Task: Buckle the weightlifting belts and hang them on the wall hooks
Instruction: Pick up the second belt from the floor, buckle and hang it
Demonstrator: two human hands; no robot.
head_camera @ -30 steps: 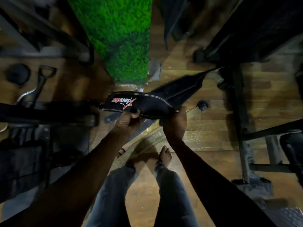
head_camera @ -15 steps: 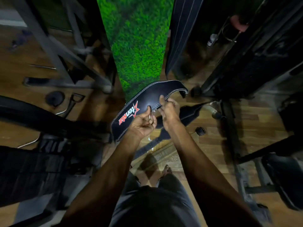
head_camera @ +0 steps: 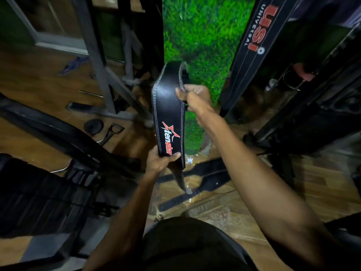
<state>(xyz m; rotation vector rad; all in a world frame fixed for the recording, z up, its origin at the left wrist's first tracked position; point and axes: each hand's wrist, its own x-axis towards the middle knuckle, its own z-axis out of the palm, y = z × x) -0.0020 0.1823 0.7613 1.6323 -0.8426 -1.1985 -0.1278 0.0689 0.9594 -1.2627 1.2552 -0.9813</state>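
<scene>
Before the green turf panel [head_camera: 203, 42], seen from the head camera, a black belt [head_camera: 168, 106] with white stitching and a red logo is held up on end in both hands. Its upper part curves over toward the panel, and its narrow tail [head_camera: 180, 180] hangs down below the lower grip. The right hand [head_camera: 195, 97] grips the belt's right edge high up, thumb on the front face and fingers curled behind it. The left hand [head_camera: 161, 160] holds the lower end just under the logo, thumb across the front and fingers wrapped behind. Whether the buckle is fastened cannot be told, since it is hidden. To the right of the panel a second belt [head_camera: 252, 49] with red and white lettering hangs along the wall; what it hangs on lies out of view. Two more belts [head_camera: 207, 182] lie flat on the wooden floor [head_camera: 322, 184] below the hands, close together, well under the held belt. To the left stand grey metal frames [head_camera: 97, 61] and a dark padded bench [head_camera: 64, 137], with a small round weight [head_camera: 93, 126] and a cable handle [head_camera: 113, 131] on the floor between them. Dark gym equipment [head_camera: 322, 106] fills the right side, too dim to make out.
</scene>
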